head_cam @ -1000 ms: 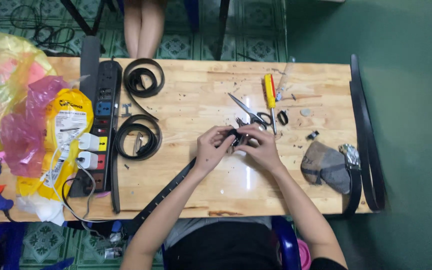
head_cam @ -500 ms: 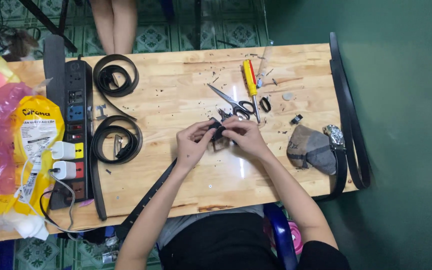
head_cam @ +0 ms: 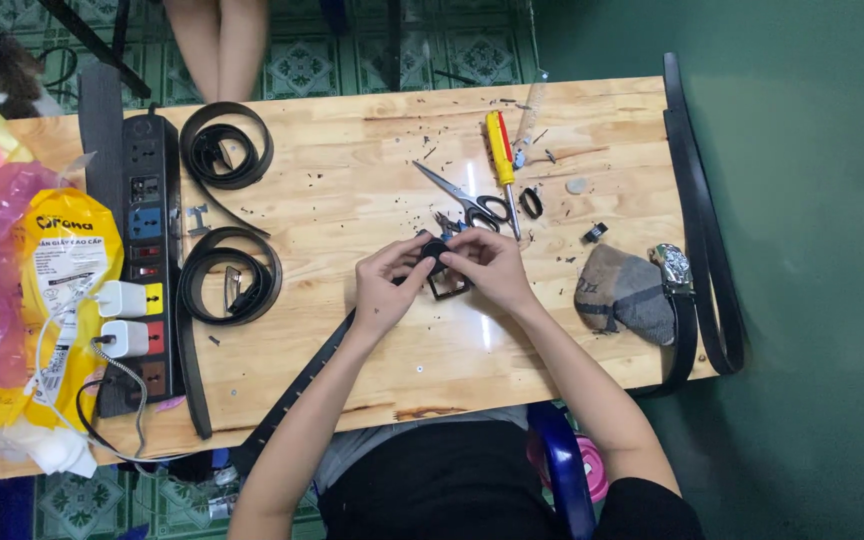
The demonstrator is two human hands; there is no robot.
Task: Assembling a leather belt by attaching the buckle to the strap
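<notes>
Black leather is what you are working on: both your hands are meeting near the middle of the wooden table [head_cam: 372,360], closing on the end of a black belt [head_cam: 297,390] and its square buckle [head_cam: 446,284]. Your left hand [head_cam: 389,283] is pinching the belt end from the left, fingers curled tight around it. Your right hand [head_cam: 487,268] is gripping from the right, fingertips pressing on the same dark piece just above the buckle frame. The strap itself is trailing away from your hands toward the near left edge and hanging over it.

Just beyond your hands, scissors [head_cam: 464,199] are lying next to a yellow-handled screwdriver [head_cam: 500,160]. Two coiled belts [head_cam: 227,215] are sitting at the left, beside a black power strip [head_cam: 142,260] with white chargers plugged in. A grey pouch [head_cam: 624,296] is resting at the right, near another belt [head_cam: 707,240] draped along the table's right edge. Someone's bare legs [head_cam: 217,45] are showing past the far side.
</notes>
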